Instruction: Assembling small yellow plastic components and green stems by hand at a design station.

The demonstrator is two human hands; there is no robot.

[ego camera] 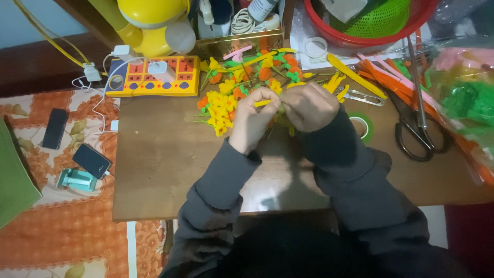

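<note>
My left hand and my right hand meet over the brown table, both pinching a short yellow strip between their fingertips. Just beyond them lies a pile of small yellow and orange craft flowers with green stems. Dark grey sleeves cover both forearms. What sits under the right palm is hidden.
Black scissors and a roll of green tape lie right of the hands. Yellow and orange strips fan out at back right near a red basket. A yellow power strip sits back left; two phones rest on the patterned cloth.
</note>
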